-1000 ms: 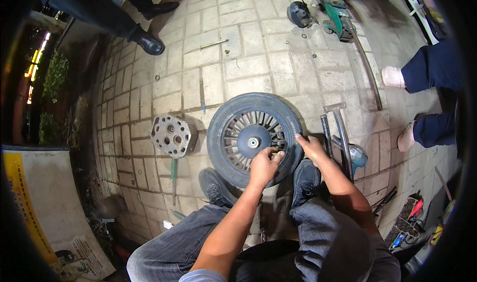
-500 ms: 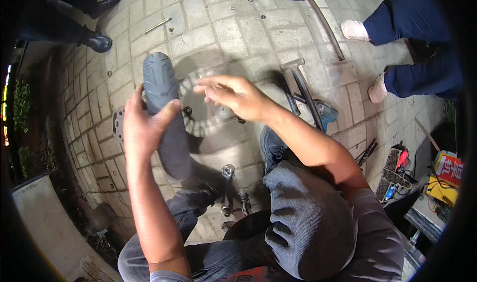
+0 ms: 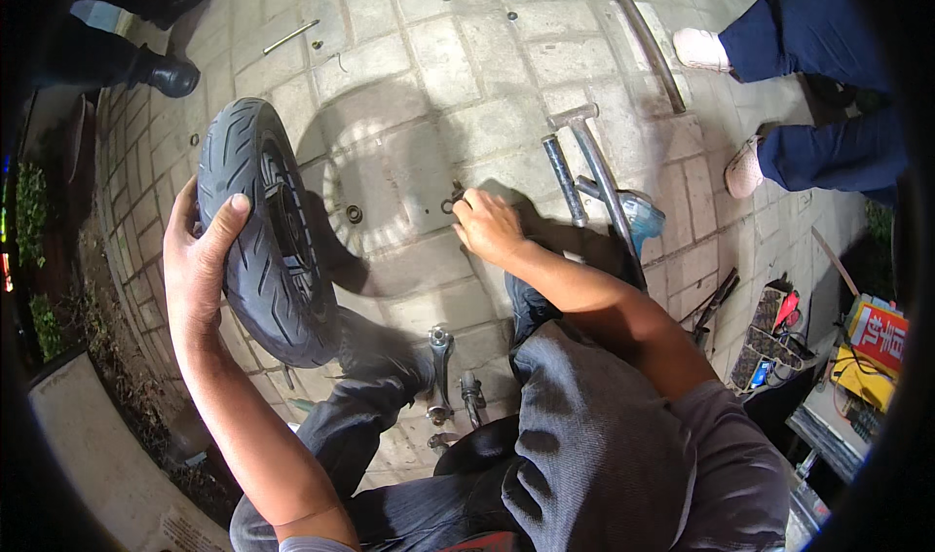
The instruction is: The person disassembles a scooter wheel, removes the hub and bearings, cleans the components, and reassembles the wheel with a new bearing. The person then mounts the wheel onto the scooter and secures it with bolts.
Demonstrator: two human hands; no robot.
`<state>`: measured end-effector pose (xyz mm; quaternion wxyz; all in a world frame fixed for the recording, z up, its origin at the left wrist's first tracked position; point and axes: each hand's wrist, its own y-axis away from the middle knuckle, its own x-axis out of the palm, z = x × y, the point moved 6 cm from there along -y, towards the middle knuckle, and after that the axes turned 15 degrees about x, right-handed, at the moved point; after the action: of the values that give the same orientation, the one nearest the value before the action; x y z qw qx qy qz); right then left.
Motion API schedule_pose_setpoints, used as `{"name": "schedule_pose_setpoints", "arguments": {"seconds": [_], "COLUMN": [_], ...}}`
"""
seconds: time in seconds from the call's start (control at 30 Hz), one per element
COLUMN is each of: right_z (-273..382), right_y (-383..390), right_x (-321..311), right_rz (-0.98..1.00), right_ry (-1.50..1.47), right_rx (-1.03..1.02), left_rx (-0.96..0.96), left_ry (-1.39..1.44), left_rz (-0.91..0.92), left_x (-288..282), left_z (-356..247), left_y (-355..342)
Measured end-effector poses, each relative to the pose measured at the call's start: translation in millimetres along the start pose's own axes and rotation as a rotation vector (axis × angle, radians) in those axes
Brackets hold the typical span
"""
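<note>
My left hand (image 3: 200, 240) grips a black tyre on a spoked wheel (image 3: 248, 167), holding it upright on edge at the left. My right hand (image 3: 487, 223) is down near the paving, fingers curled by a small dark metal part (image 3: 458, 188); what they hold, if anything, is unclear. A small ring (image 3: 355, 214) lies between my hands. A metal wrench (image 3: 439, 367) lies between my feet, beside another metal tool (image 3: 471, 396). Right of my hand are a T-shaped bar (image 3: 609, 187), a dark tube (image 3: 562, 177) and a blue power tool (image 3: 641, 223).
Another person's black shoe (image 3: 173, 77) is at upper left; someone's pink shoes (image 3: 699, 51) are at the right. A long rod (image 3: 653, 46) and small washers (image 3: 512, 16) lie on the paving (image 3: 390, 55). A tray of tools (image 3: 765, 343) and yellow box (image 3: 857, 367) sit lower right.
The wheel went from lying flat to upright on edge and moved left in my left hand. My right hand left the wheel and reached down to the small parts on the paving.
</note>
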<state>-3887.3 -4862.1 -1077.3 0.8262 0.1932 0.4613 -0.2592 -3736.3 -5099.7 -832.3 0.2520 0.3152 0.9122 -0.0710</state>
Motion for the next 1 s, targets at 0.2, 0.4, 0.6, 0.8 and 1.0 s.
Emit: {"name": "schedule_pose_setpoints", "arguments": {"seconds": [0.2, 0.4, 0.6, 0.8, 1.0], "right_z": [66, 120, 116, 57, -23], "right_y": [-43, -82, -71, -69, -70], "right_x": [51, 101, 113, 63, -133], "right_rz": [0.251, 0.145, 0.204, 0.084, -0.683], "right_ry": [0.051, 0.108, 0.142, 0.084, -0.417], "right_rx": [-0.318, -0.459, -0.452, -0.215, 0.288], "left_rx": [0.004, 0.012, -0.008, 0.15, 0.188], "left_ry": [-0.041, 0.019, 0.015, -0.31, -0.63], "left_rz": [-0.015, 0.018, -0.004, 0.04, 0.108], "left_x": [-7, 6, 0, 44, 122], "left_z": [-1, -6, -1, -15, -35], "left_y": [4, 2, 2, -15, -18]}}
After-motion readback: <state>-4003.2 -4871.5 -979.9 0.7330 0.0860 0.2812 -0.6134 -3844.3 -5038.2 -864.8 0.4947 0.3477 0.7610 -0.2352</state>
